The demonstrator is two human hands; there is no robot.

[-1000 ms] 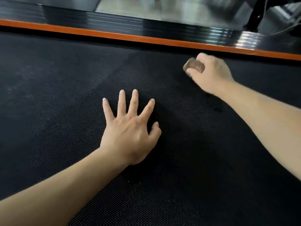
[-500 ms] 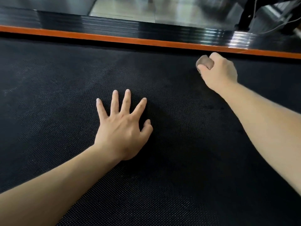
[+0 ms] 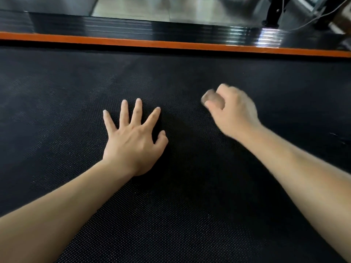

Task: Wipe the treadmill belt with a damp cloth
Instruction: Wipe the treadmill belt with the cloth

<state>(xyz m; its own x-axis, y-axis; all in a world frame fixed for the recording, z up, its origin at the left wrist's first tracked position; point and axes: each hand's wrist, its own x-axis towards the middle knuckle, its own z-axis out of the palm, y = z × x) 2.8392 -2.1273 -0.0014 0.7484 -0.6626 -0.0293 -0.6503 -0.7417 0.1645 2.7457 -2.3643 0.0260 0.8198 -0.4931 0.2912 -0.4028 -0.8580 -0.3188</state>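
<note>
**Surface inspected:** a black, finely dimpled rubber treadmill belt (image 3: 190, 215) fills most of the head view. Two bare forearms reach onto it from the near edge.

**Left hand (image 3: 133, 141):** lies palm down, flat on the belt, left of centre. Its grip is apart. The four fingers are straight and fanned, the thumb is slightly bent at the side, and nothing is held.

**Right hand (image 3: 235, 112):** sits to the right of the left hand and a little farther out, apart from it. Its grip is clamped on a small brownish-grey wad of cloth (image 3: 212, 98). The fingers curl over the wad, which protrudes from the left side of the fist.

Hand and wad are motion-blurred, so it cannot be told whether the cloth touches the belt or sits just above it. The wad is over the middle stretch of the belt, well short of the far edge. Its dampness cannot be judged.

**Far edge:** a straight orange strip (image 3: 171, 44) borders the belt across the full width. Beyond it runs a glossy black ribbed side rail (image 3: 133, 28), with bright reflections toward the right. Behind the rail are pale floor tiles (image 3: 152, 6), blurred.

**Upper right corner:** a black metal post (image 3: 273, 14) stands there. The items around it are too blurred to identify.

**Belt condition:** small pale scuffs (image 3: 334, 134) show near the right side.
</note>
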